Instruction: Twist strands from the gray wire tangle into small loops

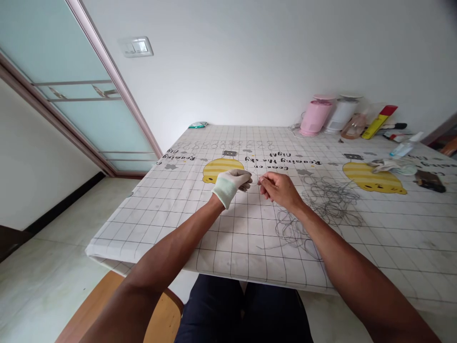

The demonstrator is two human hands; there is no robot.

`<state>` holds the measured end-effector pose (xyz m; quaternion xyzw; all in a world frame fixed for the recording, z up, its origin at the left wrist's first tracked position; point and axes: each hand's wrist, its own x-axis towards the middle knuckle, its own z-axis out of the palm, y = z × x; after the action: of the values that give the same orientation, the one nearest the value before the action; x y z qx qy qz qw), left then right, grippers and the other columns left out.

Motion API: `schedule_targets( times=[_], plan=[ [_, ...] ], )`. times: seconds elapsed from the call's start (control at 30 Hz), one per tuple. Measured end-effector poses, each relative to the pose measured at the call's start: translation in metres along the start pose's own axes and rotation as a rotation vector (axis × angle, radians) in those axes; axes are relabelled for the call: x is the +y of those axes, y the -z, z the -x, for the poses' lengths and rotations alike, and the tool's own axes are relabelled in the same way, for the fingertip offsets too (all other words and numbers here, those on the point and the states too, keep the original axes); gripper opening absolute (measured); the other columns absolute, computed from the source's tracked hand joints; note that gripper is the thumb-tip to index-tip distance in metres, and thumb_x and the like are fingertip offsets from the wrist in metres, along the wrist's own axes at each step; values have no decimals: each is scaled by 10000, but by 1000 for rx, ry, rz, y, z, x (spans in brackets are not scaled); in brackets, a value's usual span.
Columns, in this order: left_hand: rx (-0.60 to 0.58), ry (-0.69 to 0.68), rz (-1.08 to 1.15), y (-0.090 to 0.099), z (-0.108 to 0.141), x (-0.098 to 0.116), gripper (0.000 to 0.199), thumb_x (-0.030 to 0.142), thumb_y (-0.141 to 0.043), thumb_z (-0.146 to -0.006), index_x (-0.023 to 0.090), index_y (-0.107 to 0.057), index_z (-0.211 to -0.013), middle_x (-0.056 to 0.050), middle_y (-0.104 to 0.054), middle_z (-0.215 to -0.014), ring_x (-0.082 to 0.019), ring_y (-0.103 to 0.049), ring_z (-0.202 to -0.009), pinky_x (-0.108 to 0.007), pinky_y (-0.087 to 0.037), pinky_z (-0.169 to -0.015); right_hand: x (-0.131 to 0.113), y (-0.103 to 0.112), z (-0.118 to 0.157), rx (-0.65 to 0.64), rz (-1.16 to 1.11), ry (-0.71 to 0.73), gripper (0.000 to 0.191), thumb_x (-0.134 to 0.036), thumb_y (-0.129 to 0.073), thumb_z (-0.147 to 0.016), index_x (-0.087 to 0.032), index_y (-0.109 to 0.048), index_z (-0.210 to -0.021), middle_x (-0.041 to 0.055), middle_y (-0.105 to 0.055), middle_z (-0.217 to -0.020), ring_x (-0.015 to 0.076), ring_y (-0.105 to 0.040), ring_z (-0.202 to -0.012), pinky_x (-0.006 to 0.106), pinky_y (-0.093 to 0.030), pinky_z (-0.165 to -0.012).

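Note:
My left hand (233, 183), in a white glove with a pale green cuff, is over the middle of the table with its fingers pinched together. Facing it, a short gap to the right, my bare right hand (276, 188) has its thumb and fingers closed too. Something thin and faint, like a wire, shows at the fingertips; its shape is too small to make out. A loose tangle of thin grey wire (332, 202) spreads on the cloth beside and beyond my right forearm. Farther back lies a row of small bent wire loops (228, 145).
The table has a checked white cloth (160, 214). Along the back right stand a pink device (316, 117), a white device (342, 114) and a yellow-red box (379, 122). A clear bottle (406, 146), a crumpled cloth (394, 166) and a dark object (430, 181) lie at right.

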<state>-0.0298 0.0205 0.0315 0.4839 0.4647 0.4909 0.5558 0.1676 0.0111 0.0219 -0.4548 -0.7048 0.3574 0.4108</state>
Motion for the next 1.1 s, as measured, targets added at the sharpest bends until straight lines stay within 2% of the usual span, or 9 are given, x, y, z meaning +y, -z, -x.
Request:
schedule_targets(
  times=[0.2,0.3,0.43,0.63,0.7,0.77,0.83,0.9,1.1],
  plan=[
    [13,12,-91,-1,2,3,67,165,-708,-857,131,-765,-847,-79,-745,-849,-124,-654,-681,-254,-536,-612,-8,5,2,-38,-142,-80,409,-555,-581,-1031,-177,-716,-953,59,-722,-724,154,-643,-553,235,-472,-428],
    [21,17,-166,-2,4,5,77,150,-698,-872,135,-771,-854,-67,-747,-832,-119,-661,-686,-243,-543,-620,-8,3,2,-70,-94,-98,421,-591,-622,-1007,-187,-692,-918,55,-722,-717,148,-630,-540,233,-454,-417],
    [3,33,-183,-4,3,3,101,130,-665,-897,132,-763,-871,-58,-743,-802,-109,-652,-645,-232,-527,-597,-3,-4,2,-152,-12,-122,344,-506,-655,-996,-201,-640,-838,42,-715,-716,133,-606,-525,223,-441,-417],
    [97,80,-118,9,-10,-4,259,315,-555,-1007,136,-718,-913,-95,-762,-887,-124,-653,-624,-250,-508,-570,-7,7,-12,-124,54,-202,312,-464,-679,-979,-192,-653,-831,44,-693,-682,137,-602,-495,225,-427,-388],
    [107,106,-297,14,-15,-8,317,330,-498,-1034,143,-727,-920,-105,-769,-897,-144,-674,-671,-258,-520,-614,-14,12,-25,-120,84,-236,301,-442,-709,-970,-180,-666,-826,54,-693,-677,134,-601,-483,221,-415,-378],
    [92,90,-634,16,-17,-13,342,332,-498,-1037,151,-753,-898,-125,-777,-917,-195,-723,-817,-280,-551,-728,-22,12,-42,-127,94,-265,285,-409,-722,-974,-169,-678,-826,62,-691,-665,128,-590,-462,218,-395,-362],
    [48,24,-974,14,-16,-18,346,338,-512,-1033,156,-786,-924,-150,-787,-985,-258,-740,-1002,-319,-559,-868,-32,2,-64,-157,85,-308,262,-359,-719,-985,-161,-676,-820,67,-693,-658,123,-575,-442,219,-376,-348],
    [-33,-40,-1158,9,-14,-23,371,354,-489,-1043,158,-803,-1047,-166,-788,-1087,-294,-735,-1099,-358,-557,-944,-41,-19,-88,-193,57,-337,247,-299,-717,-992,-153,-660,-801,70,-693,-648,118,-566,-433,217,-369,-347],
    [-133,-50,-1245,-2,-12,-36,456,410,-412,-1073,169,-765,-1234,-174,-777,-1167,-342,-734,-1149,-450,-578,-981,-47,-117,-171,-269,-72,-435,181,-180,-714,-1000,-130,-647,-840,41,-654,-580,107,-542,-428,214,-347,-349]
  ],
)
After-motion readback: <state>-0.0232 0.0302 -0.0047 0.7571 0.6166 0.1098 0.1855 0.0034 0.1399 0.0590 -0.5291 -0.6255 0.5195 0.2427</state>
